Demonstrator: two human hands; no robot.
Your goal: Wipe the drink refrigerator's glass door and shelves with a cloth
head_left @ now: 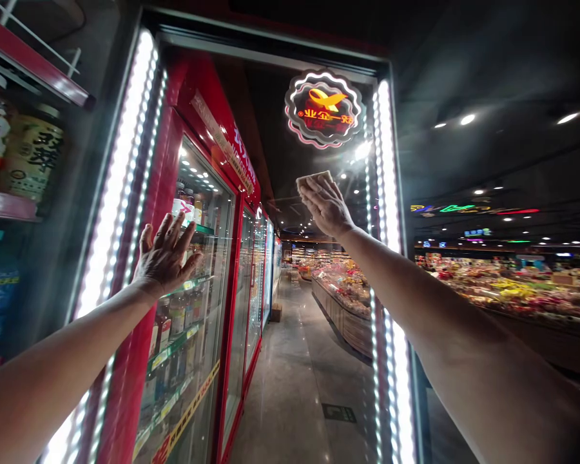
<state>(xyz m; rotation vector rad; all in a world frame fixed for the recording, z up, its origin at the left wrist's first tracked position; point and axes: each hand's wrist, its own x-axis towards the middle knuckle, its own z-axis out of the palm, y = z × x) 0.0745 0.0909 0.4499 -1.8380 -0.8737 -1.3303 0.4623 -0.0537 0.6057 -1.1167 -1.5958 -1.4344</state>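
Note:
I face a glass door pane (pixel 280 193) framed by bright LED strips (pixel 120 174). My left hand (pixel 167 254) lies flat on the glass near the left strip, with its fingers spread and nothing in it. My right hand (pixel 326 206) is raised higher, near the pane's right side. It presses a small beige cloth (pixel 312 178) flat against the glass, just under a round glowing logo (pixel 325 108). Only the cloth's top edge shows above my fingers.
Red glass-door coolers (pixel 193 309) full of bottles line the left of a shiny grey aisle (pixel 290 386). Beside me on the left is a shelf with jars (pixel 29 154). Low food display counters (pixel 348 296) and further stalls (pixel 512 290) fill the right.

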